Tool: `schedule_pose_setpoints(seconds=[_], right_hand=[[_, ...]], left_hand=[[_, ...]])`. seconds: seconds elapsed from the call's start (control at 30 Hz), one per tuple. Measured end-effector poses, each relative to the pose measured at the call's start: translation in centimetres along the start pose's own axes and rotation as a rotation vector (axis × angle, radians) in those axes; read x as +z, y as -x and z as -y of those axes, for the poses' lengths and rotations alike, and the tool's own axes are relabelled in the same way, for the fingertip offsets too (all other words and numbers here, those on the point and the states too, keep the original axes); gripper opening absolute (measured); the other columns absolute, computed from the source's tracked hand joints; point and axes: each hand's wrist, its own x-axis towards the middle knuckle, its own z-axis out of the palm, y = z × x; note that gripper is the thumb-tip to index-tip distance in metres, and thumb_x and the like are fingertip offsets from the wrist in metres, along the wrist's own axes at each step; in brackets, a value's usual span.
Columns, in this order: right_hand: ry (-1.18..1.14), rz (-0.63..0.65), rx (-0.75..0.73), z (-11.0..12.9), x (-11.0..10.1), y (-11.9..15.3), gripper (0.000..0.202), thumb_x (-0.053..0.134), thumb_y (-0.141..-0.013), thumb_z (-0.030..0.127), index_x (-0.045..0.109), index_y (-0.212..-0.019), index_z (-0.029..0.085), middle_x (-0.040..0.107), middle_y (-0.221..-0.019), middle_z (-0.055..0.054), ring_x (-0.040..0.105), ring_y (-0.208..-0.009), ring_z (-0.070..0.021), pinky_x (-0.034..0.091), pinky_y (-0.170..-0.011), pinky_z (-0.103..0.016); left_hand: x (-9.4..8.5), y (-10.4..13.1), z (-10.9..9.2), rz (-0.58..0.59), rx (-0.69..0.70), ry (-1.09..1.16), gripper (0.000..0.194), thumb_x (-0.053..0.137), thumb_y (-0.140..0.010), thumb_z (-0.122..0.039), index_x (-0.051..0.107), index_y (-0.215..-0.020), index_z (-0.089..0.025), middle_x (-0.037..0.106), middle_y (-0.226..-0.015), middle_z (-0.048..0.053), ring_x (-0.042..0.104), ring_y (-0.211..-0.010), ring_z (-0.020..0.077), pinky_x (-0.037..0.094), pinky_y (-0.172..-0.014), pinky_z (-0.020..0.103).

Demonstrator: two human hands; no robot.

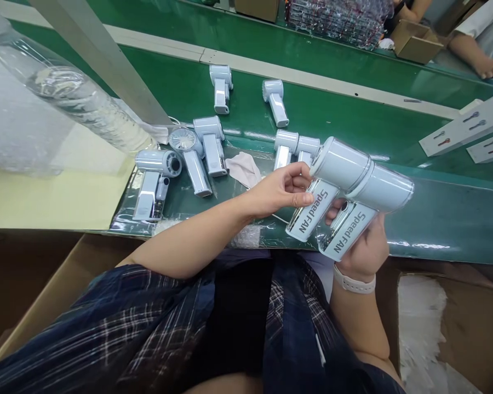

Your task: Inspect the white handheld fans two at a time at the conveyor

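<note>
Fans (340, 163), one each in closed left grip (280, 190), right grip (368, 249)

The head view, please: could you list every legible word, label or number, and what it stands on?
"Speed FAN": left held fan's handle.
"Speed FAN": right held fan's handle.
White boxes at right: any lettering is too small to read.
Other fans: no text readable.

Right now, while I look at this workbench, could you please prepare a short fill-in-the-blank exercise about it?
1. The left hand touches a handheld fan whose handle reads "Speed ____".
2. The pale wristband is worn on the person's own ____ side.
3. The work surface is coloured ____.

Missing words: FAN; right; green.
</note>
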Motion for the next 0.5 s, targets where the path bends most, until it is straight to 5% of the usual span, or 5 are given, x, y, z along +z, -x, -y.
schedule_pose_setpoints(seconds=[0.5], right_hand=[[0.086, -0.118, -0.073, -0.43, 0.57, -0.16, 0.021, 0.059, -0.097, 0.042, 0.067, -0.102, 0.023, 0.077, -0.081, 0.000, 0.073, -0.061, -0.0145, 0.061, -0.060, -0.029]], left_hand=[[-0.07, -0.31, 0.24, 0.025, -0.027, -0.053, 0.068, 0.096, -0.061, -0.058, 0.049, -0.092, -0.020, 0.066, -0.089, 0.000, 0.064, -0.078, 0.0103, 0.051, -0.072, 0.026]])
